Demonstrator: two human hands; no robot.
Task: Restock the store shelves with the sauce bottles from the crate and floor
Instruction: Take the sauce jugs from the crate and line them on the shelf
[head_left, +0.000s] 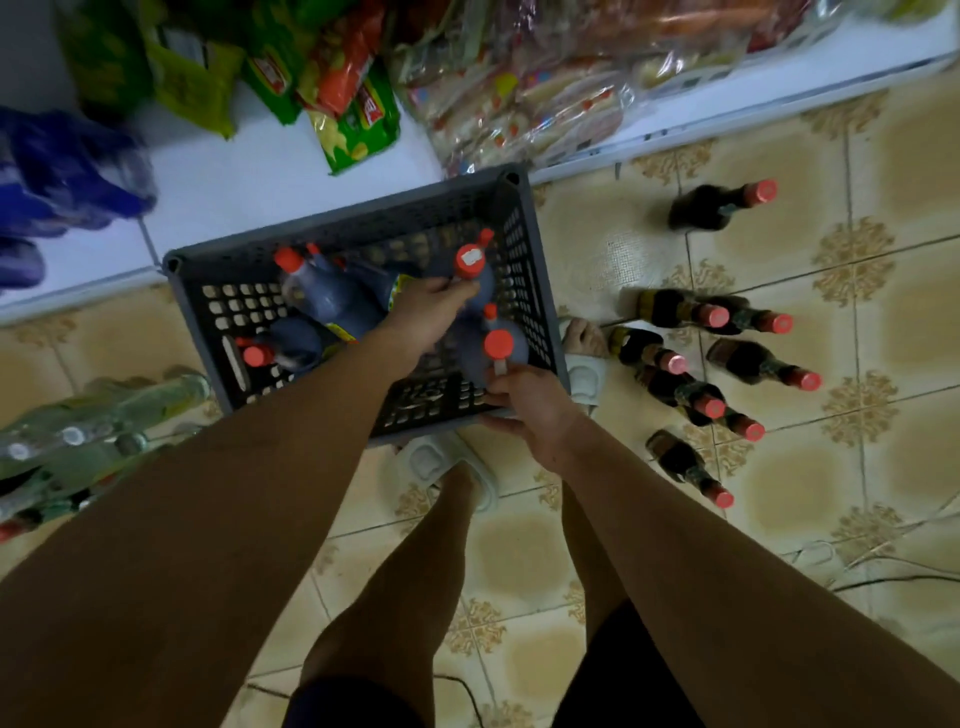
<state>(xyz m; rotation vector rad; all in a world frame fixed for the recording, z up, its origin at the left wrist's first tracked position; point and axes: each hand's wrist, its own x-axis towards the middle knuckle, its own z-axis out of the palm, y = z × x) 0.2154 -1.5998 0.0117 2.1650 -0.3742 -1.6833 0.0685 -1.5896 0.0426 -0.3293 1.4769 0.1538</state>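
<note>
A grey perforated crate (535, 291) stands on the tiled floor against the low white shelf (234, 176). Several dark sauce bottles with red caps lie and stand inside it. My left hand (426, 317) reaches into the crate and grips the neck of one upright bottle (470, 262). My right hand (530, 410) is at the crate's near rim and holds another red-capped bottle (498, 345) by its handle. Several dark glass sauce bottles (691, 312) with red caps stand on the floor right of the crate.
Snack bags (343, 88) and wrapped packets (524, 98) fill the white shelf. Blue packs (62, 171) sit at its left end. Clear bottles (78, 436) lie at the left on the floor. My feet in white slippers (441, 462) stand beside the crate. A cable (883, 571) runs over the tiles.
</note>
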